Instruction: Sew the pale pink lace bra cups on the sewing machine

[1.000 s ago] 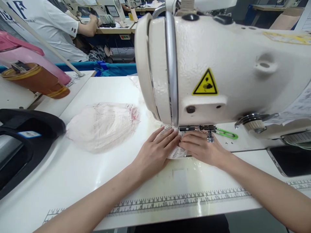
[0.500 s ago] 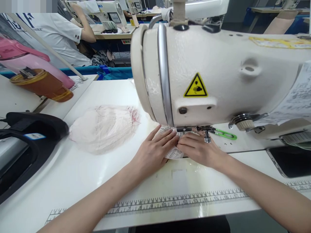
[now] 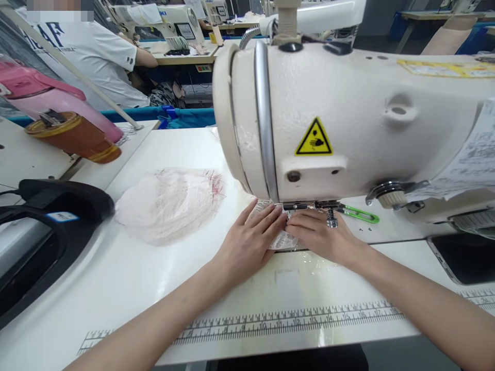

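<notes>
A cream sewing machine (image 3: 348, 113) stands over the white table (image 3: 154, 278). Under its head lies a small pale lace fabric piece (image 3: 281, 240). My left hand (image 3: 247, 242) lies flat on the piece's left side, fingers stretched toward the presser foot (image 3: 331, 219). My right hand (image 3: 320, 237) rests on the piece's right side, its fingertips pressed together at the fabric just before the foot. Both hands touch at the fingertips. The needle itself is hidden by the machine head.
A heap of pale pink lace pieces (image 3: 170, 203) lies left of the hands. Green thread snips (image 3: 359, 214) lie behind the foot. A black tray (image 3: 42, 226) and a pink bottle (image 3: 58, 108) stand at left, a phone (image 3: 464, 257) at right. A person in white sits at the far left.
Both hands stay on the fabric under the foot, almost unmoved. The view has shifted slightly.
</notes>
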Tool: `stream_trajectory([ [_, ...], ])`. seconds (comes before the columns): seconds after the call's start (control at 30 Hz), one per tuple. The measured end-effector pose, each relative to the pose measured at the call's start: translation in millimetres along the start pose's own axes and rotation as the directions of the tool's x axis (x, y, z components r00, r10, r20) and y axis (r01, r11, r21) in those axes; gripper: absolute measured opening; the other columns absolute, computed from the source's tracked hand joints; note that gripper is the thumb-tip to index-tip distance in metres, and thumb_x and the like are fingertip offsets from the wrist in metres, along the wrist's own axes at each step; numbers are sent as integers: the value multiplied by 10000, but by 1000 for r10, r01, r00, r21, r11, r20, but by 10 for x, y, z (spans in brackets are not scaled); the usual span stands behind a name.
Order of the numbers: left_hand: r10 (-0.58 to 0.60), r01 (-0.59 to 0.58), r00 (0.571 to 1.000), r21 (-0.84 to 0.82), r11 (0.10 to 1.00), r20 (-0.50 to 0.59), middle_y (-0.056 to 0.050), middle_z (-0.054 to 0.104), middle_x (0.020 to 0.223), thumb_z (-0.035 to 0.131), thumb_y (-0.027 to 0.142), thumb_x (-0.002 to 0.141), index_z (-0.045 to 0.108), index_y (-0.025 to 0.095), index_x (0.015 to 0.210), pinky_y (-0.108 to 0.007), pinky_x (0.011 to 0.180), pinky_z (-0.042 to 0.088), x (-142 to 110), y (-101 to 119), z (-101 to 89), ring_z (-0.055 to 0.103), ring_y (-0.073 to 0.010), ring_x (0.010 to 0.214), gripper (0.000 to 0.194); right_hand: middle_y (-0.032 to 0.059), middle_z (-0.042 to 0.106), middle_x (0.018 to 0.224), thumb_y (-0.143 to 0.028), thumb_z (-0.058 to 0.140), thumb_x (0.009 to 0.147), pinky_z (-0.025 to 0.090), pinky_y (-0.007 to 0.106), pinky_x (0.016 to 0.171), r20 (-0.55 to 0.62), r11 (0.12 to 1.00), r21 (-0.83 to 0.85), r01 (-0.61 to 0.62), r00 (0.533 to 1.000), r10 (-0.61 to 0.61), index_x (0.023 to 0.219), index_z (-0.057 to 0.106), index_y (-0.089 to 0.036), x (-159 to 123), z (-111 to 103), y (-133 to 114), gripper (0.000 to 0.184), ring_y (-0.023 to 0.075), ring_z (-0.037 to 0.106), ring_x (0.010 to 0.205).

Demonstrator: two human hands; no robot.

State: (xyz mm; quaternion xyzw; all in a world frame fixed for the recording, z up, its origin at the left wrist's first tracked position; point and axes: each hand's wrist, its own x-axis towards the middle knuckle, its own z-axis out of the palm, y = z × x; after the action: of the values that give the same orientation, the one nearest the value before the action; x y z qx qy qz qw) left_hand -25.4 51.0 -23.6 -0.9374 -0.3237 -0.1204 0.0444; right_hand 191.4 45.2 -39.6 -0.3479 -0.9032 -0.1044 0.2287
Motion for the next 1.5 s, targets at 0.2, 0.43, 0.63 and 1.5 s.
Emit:
stream_trajectory([
  [0.2, 2, -1, 1000, 32, 999, -16, -122, 530, 1373, 407, 161, 909, 497, 115, 1345, -551, 1127, 309, 8, 10, 18, 500, -277, 1278, 447, -27, 691, 977, -44, 454, 868, 325, 312, 641, -16, 995, -102, -18, 1000, 16, 884, 629, -212, 26, -55, -8, 243, 127, 595, 791],
  [0.43, -25, 26, 999, 36, 999, -24, -115, 552, 1354, 417, 216, 948, 514, 132, 1329, -533, 1133, 309, 54, 15, 15, 494, -271, 1285, 402, -33, 710, 938, -99, 494, 870, 358, 322, 693, -106, 992, -123, -18, 994, 5, 865, 633, -232, 75, -110, 15, 192, 154, 581, 787],
  [0.63, 33, -30, 998, 73, 997, -44, -111, 545, 1355, 402, 134, 941, 521, 117, 1322, -518, 1122, 340, 13, 24, 34, 514, -253, 1268, 400, -23, 706, 940, -71, 491, 848, 373, 307, 666, -51, 999, -41, 15, 999, -17, 912, 647, -220, 82, -84, 64, 225, 142, 602, 787],
  [1.5, 118, -105, 989, 144, 984, -88, -151, 581, 1294, 374, 115, 938, 577, 33, 1238, -386, 1008, 497, -46, -121, 74, 554, -262, 1217, 371, 5, 703, 1034, -4, 472, 852, 394, 310, 748, 18, 998, -52, 45, 999, -44, 1002, 606, -177, 36, 21, -83, 265, 140, 610, 945],
])
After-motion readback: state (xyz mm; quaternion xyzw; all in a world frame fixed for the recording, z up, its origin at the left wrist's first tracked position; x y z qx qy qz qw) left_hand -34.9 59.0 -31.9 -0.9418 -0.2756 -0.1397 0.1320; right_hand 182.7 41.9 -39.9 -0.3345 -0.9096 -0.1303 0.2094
